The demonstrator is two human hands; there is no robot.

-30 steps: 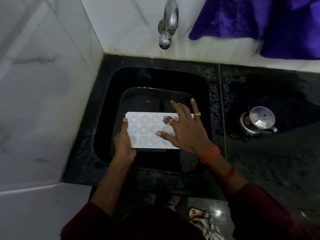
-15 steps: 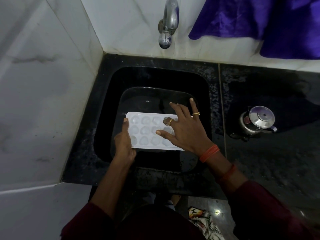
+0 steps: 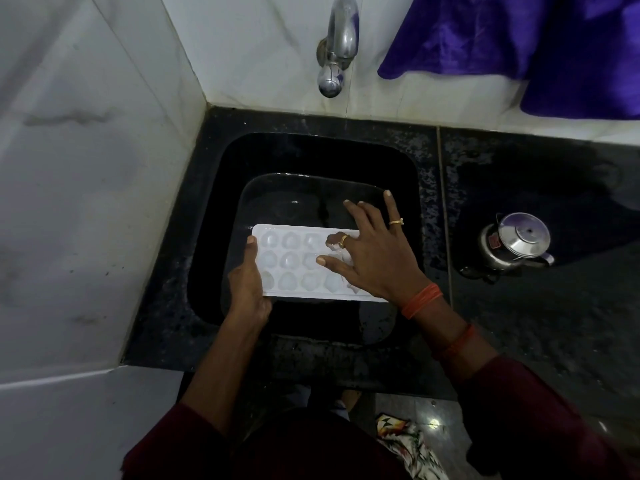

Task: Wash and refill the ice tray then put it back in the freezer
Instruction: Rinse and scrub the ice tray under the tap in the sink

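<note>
While left grip (image 3: 247, 287) holds ice tray (image 3: 291, 259) end, right grip (image 3: 375, 263) lies splayed wide on cells; kettle (image 3: 516, 242) label unreadable.

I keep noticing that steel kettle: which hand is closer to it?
Right. The right hand rests on the tray, left of the kettle; the left hand grips the tray's other end, farther away.

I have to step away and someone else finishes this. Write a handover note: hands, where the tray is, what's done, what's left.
Left hand grips the ice tray by its left end, thumb on top.
Right hand lies spread on its right half, forefinger bent into a cell.
Tray is held over the sink, below the tap; no stream shows.
Done: tray at sink, wash apparently under way.
Left: rinse, refill, return to freezer.
</note>
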